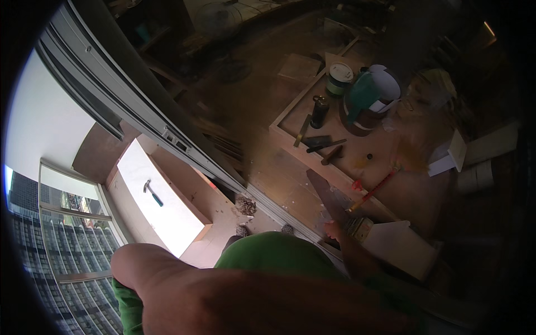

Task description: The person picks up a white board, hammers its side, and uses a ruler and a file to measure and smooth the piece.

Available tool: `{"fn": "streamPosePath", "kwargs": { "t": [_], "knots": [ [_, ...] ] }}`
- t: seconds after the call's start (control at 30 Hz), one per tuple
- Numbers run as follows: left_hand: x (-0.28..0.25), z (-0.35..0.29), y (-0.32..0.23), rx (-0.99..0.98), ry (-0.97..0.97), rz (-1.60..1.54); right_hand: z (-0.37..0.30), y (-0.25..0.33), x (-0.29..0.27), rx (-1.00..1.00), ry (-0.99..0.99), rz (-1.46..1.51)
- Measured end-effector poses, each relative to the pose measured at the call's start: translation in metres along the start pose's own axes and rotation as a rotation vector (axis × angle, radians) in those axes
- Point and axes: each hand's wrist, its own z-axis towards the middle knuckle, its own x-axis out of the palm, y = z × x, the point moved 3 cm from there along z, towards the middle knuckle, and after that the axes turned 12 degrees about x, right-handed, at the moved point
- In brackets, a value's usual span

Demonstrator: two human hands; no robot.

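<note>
My right hand (333, 229) is closed at the near end of a hand saw (325, 192), whose long tapering dark blade points away toward the wooden workbench. My fingers partly hide its handle. Across the bottom of the view lies my bent left forearm (234, 296), its elbow out to the left; the left hand itself does not show. Beyond the saw, the workbench (287, 120) bears a thin red tool (374, 190), several dark hand tools and a black cylinder (319, 111). A claw hammer (152, 194) with a dark blue-green handle rests on a white board (167, 215) at left.
A sliding-door track (128, 95) runs diagonally between the bright balcony and the dim room. On the bench stand a tin (339, 78) and a bucket (360, 120) with teal and white things in it. Pale panels (402, 245) lie right of my hand. A window (72, 223) is at left.
</note>
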Motion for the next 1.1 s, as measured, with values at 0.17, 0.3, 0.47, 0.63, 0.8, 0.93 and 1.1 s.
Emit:
{"fn": "streamPosePath", "kwargs": {
  "t": [0.17, 0.3, 0.47, 0.63, 0.8, 0.93, 1.1],
  "knots": [
    [-0.046, 0.012, -0.044, 0.296, 0.322, 0.066, -0.008, -0.063, -0.014, 0.225, 0.146, -0.082],
    [-0.086, 0.028, -0.114, -0.001, 0.111, 1.065, -0.02, -0.041, 0.003, 0.161, 0.187, -0.107],
    [-0.233, 0.045, -0.157, -0.184, 0.574, 2.676, -0.011, -0.035, 0.002, 0.056, 0.134, -0.237],
    [-0.254, 0.034, -0.145, -0.336, 0.701, 3.106, -0.03, 0.047, -0.005, 0.095, 0.183, 0.045],
    [-0.28, 0.035, -0.144, -0.294, 0.544, 3.216, 0.015, 0.116, 0.001, 0.126, 0.289, 0.384],
    [-0.29, 0.023, -0.154, -0.218, 0.681, 3.287, 0.043, 0.205, -0.009, 0.105, 0.346, 0.591],
    [-0.301, -0.01, -0.211, -0.392, 1.586, 3.342, 0.117, 0.302, -0.006, 0.076, 0.463, 0.893]
  ]
}}
